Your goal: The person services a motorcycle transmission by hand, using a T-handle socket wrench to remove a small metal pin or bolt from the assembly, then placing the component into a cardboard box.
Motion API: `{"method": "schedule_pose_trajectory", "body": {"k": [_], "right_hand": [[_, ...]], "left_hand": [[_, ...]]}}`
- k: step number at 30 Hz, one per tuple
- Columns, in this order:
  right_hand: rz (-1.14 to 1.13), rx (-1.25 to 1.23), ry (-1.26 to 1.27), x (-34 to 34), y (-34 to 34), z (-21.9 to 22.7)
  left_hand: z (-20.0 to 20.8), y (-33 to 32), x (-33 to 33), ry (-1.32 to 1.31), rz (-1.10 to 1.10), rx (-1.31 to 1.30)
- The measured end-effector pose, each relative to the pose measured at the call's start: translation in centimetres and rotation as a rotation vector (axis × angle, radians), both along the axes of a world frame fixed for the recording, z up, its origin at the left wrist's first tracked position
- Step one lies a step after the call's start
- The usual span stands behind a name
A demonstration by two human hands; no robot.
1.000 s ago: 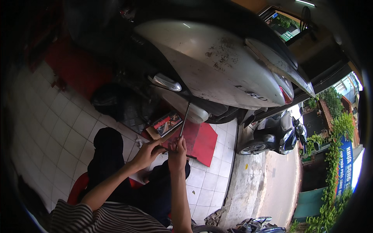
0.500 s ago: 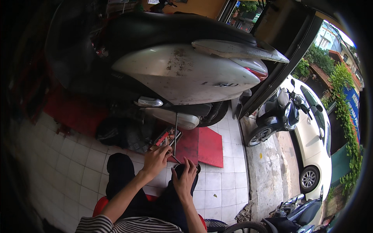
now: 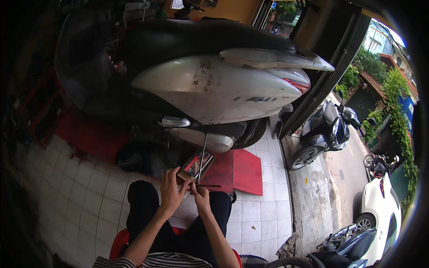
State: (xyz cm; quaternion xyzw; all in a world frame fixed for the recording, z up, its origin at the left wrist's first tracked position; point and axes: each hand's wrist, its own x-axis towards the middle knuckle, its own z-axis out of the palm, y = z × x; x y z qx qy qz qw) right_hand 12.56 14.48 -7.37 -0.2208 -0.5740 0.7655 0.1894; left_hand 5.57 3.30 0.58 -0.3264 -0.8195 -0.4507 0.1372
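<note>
A long T-handle wrench (image 3: 202,156) slants down from the underside of a silver scooter (image 3: 210,91) beside its exhaust muffler (image 3: 203,139). My right hand (image 3: 201,199) is closed on the wrench's crossbar, which sticks out to the right past my fingers. My left hand (image 3: 171,191) is against the left end of the crossbar, thumb and forefinger pinched there and the other fingers bent. Beside my left fingertips is a brown flat piece (image 3: 186,176); whether I touch it cannot be made out. Both hands are in front of my knees.
A tool tray (image 3: 192,166) lies behind the wrench on a red platform (image 3: 246,172) under the scooter. A black bag-like thing (image 3: 142,158) is left of it. White tiles (image 3: 107,196) cover the floor. Outside on the right stand a dark scooter (image 3: 328,134) and a white car (image 3: 380,207).
My right hand has gone from open fingers to a grip on the crossbar. My left hand has shifted slightly, and the crossbar has turned. Outside, the white car has moved toward the lower right.
</note>
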Motion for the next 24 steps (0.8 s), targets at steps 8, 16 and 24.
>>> {"method": "schedule_pose_trajectory", "body": {"k": [8, 16, 24], "right_hand": [[0.191, -0.978, 0.183, 1.4, 1.1, 2.3], [0.295, -1.585, 0.396, 1.4, 2.2, 3.7], [0.297, -1.551, 0.548, 1.7, 1.9, 5.0]], "left_hand": [[-3.8, 1.7, -0.1, -0.527, -0.299, 0.292], [-7.7, 3.6, -1.1, -0.859, -0.397, 0.470], [-7.2, 5.7, -2.3, -1.368, -0.838, 0.572]]}}
